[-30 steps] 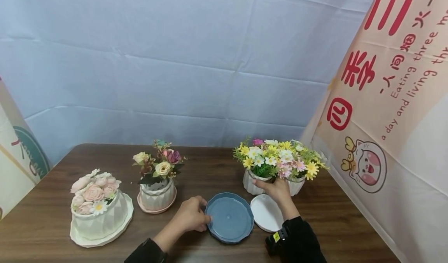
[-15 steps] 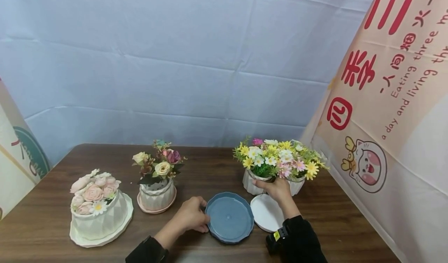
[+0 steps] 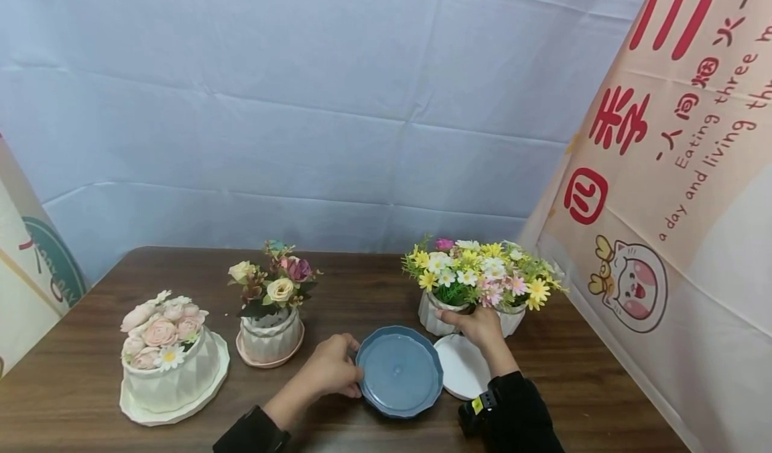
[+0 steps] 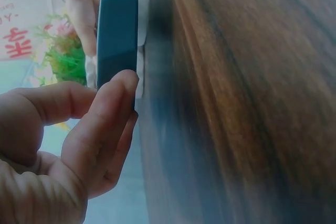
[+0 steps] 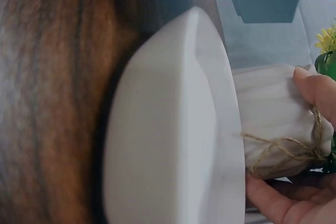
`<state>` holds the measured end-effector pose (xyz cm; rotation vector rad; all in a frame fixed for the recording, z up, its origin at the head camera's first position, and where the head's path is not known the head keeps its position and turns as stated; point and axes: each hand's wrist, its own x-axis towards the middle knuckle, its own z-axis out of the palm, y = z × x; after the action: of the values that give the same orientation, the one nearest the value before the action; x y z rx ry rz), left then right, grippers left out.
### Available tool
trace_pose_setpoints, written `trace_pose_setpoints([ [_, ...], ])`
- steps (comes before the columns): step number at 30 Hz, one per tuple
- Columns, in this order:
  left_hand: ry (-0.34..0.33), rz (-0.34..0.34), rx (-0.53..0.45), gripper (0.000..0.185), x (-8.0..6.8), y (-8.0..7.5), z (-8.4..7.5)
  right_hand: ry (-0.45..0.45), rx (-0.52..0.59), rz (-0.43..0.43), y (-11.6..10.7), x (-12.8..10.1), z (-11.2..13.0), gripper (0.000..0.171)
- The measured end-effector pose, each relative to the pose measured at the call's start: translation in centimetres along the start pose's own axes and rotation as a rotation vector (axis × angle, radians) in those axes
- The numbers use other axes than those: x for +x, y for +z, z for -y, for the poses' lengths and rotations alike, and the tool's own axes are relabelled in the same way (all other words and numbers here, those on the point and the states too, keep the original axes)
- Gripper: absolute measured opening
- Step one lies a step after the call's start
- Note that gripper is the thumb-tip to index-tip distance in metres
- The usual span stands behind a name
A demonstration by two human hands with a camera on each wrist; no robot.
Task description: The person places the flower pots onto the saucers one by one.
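Left hand (image 3: 328, 370) pinches blue saucer (image 3: 399, 371), rim lifted | right hand (image 3: 478, 326) grips daisy pot (image 3: 443, 313) beside it | pot not yet seated; two pots left of it already on saucers

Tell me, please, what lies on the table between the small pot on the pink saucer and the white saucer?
In the head view, the left hand and the blue saucer it grips lie between the small pot and the white saucer.

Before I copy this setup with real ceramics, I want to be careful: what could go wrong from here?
The left hand pinches only the edge of the blue saucer, whose right rim seems to overlap the white saucer; lifting further might knock it or let it slip. The right hand grips the daisy pot low, under a wide bouquet, so the pot could tip.
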<state>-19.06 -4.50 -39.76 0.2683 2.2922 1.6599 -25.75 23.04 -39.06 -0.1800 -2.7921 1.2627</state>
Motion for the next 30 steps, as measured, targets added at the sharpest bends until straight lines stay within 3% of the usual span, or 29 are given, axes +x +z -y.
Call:
trace_pose_setpoints([
  [9, 0.006, -0.032, 0.017, 0.037, 0.3, -1.0, 0.3, -0.032, 0.045, -0.001, -0.1, -0.1, -0.2, 0.099],
  [19, -0.032, -0.132, 0.085, 0.036, 1.1, -2.2, 0.6, -0.029, 0.073, 0.009, 0.0, 0.0, -0.2, 0.101],
  [30, -0.105, -0.204, 0.029, 0.031, 2.3, -3.4, 1.0, -0.015, 0.076, 0.025, -0.1, 0.1, -0.4, 0.1],
])
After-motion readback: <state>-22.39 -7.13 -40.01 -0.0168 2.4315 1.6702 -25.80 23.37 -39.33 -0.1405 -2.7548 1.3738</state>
